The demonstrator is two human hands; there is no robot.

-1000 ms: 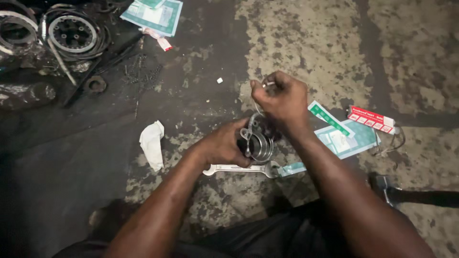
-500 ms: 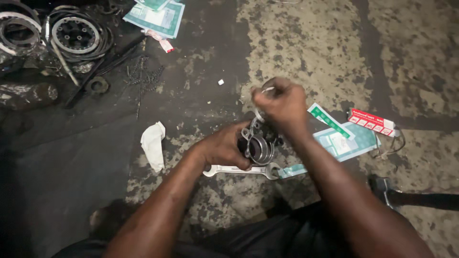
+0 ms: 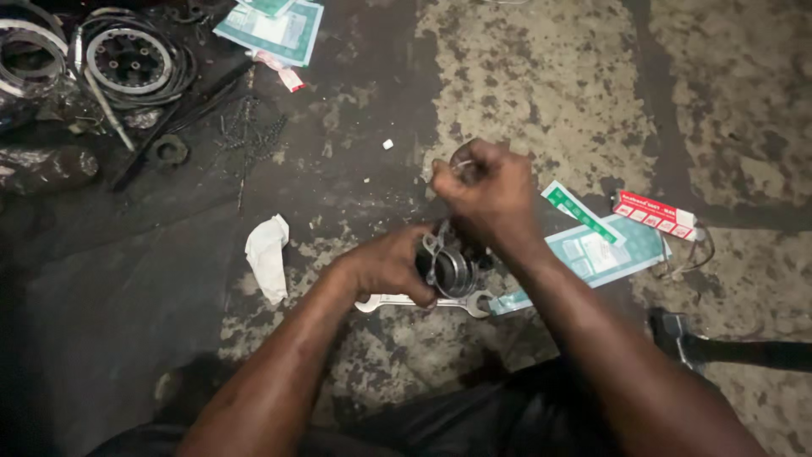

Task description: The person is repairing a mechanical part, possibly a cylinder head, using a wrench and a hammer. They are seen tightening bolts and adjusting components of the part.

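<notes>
The left hand (image 3: 391, 269) grips a round metal part (image 3: 452, 269) from its left side, fingers wrapped around it, holding it just above the stained concrete floor (image 3: 541, 76) near the middle of the view. The part is a short, shiny cylinder with a dark body and a thin metal clip at its top. The right hand (image 3: 488, 188) sits directly above the part, fingers pinched tight on a small thin metal piece (image 3: 461, 164) whose exact shape is too small to tell.

Under the part, a flat spanner (image 3: 397, 301) lies on the floor, partly covered by the left hand. Just to the right lies a pale green printed packet (image 3: 605, 252), with a narrow green-and-white strip (image 3: 579, 211) across its upper corner and a small red-and-white box (image 3: 655, 213) beyond it, toward the floor's right side. A crumpled white rag (image 3: 268, 256) lies to the left of the left hand. Toward the far left corner sit ring-shaped clutch plates (image 3: 128, 59), a chain (image 3: 254, 131) and dark tools on an oily patch, with another green packet (image 3: 275, 25) at the far edge. A dark hammer-like tool (image 3: 677, 334) rests at the right, near the right forearm.
</notes>
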